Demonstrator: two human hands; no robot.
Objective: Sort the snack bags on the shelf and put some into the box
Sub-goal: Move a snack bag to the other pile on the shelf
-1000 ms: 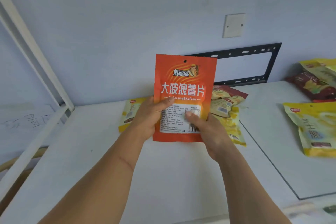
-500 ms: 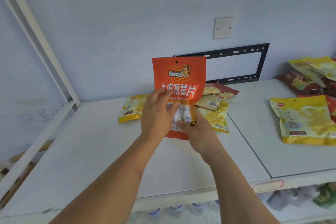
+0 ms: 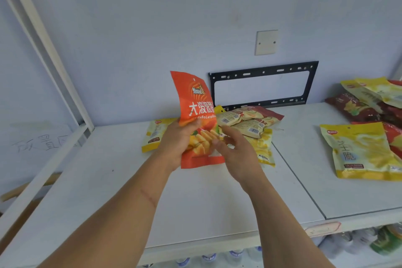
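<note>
1. Gripping the orange snack bag (image 3: pixel 196 119) at its middle, the left hand (image 3: pixel 177 143) has its thumb curled over the front and the other fingers hidden behind.
2. The right hand (image 3: pixel 236 150) sits just right of the orange bag, fingers loosely spread and slightly bent; fingertips (image 3: pixel 215 142) lie at the bag's right edge, but whether they touch it I cannot tell.
3. The orange bag stands upright above the white shelf (image 3: pixel 108 191), twisted so its front faces left.
4. Behind the orange bag lies a pile of snack bags (image 3: pixel 248 124); a yellow bag (image 3: pixel 153 137) lies behind it to the left.
5. Well right of the orange bag lies another yellow bag (image 3: pixel 359 150), with red and yellow bags (image 3: pixel 365 102) beyond.
6. A black wall bracket (image 3: pixel 263 70) is fixed behind the orange bag.
</note>
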